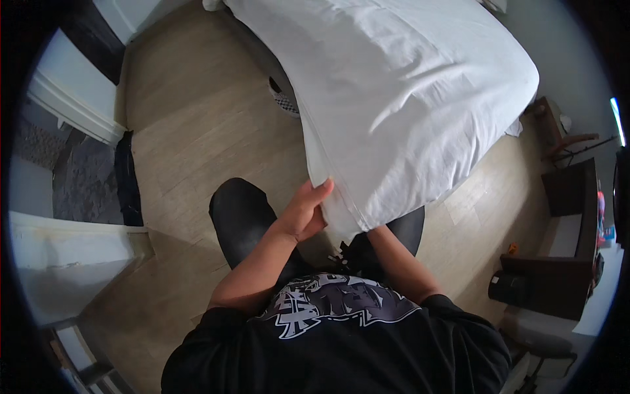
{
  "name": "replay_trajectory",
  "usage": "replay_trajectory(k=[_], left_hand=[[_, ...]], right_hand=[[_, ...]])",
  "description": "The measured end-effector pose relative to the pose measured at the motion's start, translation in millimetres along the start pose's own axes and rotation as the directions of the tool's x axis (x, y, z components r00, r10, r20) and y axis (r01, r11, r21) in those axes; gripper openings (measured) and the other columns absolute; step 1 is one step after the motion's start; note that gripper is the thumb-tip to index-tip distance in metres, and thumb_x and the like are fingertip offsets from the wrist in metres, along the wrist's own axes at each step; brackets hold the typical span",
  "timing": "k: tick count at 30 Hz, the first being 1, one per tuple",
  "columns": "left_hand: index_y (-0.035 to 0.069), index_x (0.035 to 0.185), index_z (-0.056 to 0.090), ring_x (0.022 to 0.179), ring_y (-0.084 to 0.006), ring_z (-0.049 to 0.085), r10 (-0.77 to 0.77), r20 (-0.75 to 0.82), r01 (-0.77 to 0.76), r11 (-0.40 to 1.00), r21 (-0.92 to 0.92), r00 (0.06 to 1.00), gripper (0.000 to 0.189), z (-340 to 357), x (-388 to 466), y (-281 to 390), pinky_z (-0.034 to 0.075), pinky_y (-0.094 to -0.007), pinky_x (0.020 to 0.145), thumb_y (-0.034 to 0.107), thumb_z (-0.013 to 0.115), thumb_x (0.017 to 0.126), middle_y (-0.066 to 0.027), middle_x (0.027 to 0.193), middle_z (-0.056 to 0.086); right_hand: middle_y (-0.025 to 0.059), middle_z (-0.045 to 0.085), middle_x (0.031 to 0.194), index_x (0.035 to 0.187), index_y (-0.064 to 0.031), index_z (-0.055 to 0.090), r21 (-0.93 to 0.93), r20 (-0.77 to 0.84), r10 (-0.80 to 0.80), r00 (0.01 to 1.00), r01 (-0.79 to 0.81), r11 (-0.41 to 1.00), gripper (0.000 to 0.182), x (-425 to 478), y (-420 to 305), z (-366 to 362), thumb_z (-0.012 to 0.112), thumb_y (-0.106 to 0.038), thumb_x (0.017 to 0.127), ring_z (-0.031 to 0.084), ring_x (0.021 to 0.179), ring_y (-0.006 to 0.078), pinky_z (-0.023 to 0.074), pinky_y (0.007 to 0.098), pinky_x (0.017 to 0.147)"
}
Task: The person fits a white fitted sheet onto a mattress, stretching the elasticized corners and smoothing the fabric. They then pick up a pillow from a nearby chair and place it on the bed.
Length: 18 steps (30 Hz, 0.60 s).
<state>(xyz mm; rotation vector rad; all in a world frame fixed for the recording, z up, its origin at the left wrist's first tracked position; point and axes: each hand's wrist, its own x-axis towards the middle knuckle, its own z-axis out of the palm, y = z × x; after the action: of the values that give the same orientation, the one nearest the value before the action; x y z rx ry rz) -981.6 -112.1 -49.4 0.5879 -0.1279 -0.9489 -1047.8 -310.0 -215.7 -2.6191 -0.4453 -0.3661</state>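
Note:
A white bed sheet [393, 103] is spread over the bed, wrinkled, with a hemmed edge along its left side. Its near corner hangs between my knees. My left hand [305, 209] pinches the sheet's left edge near that corner, thumb on top. Of my right arm [406, 266], the forearm reaches under the sheet's corner; the right hand itself is hidden beneath the cloth. Below the sheet's left side, the dark side of the bed [261, 42] shows.
A checkered shoe [283, 98] lies by the bed on the wood-look floor [192, 113]. To the right stand a dark desk [546, 290], a black bin [504, 286] and a wooden chair [551, 128]. At left, a dark cloth [128, 182] lies along a doorway.

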Motion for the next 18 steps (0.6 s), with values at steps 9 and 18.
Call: replay_trajectory(k=[9, 18], left_hand=[[-0.002, 0.129, 0.055, 0.113, -0.0208, 0.059, -0.068, 0.013, 0.055, 0.899, 0.435, 0.998, 0.055, -25.0, 32.2, -93.9, 0.045, -0.0349, 0.098, 0.027, 0.074, 0.087, -0.0096, 0.119, 0.065], [-0.001, 0.126, 0.057, 0.108, -0.0198, 0.060, -0.036, -0.022, 0.042, 0.748, 0.662, 0.999, 0.044, -93.7, 87.8, -162.4, 0.046, -0.0353, 0.094, 0.026, 0.067, 0.093, -0.0092, 0.119, 0.065]], right_hand=[[0.0185, 0.070, 0.105, 0.105, 0.0014, 0.069, 0.198, 0.814, 0.213, 0.540, -0.603, 0.773, 0.032, -22.7, -82.2, -177.3, 0.060, -0.026, 0.091, 0.067, 0.100, 0.0307, 0.0515, 0.0365, 0.089], [0.0116, 0.066, 0.118, 0.108, -0.0058, 0.069, -0.131, -0.335, -0.028, 0.942, -0.017, 0.991, 0.030, 88.2, -101.0, -263.3, 0.067, -0.007, 0.078, 0.062, 0.111, 0.0282, 0.0500, 0.0390, 0.090]])
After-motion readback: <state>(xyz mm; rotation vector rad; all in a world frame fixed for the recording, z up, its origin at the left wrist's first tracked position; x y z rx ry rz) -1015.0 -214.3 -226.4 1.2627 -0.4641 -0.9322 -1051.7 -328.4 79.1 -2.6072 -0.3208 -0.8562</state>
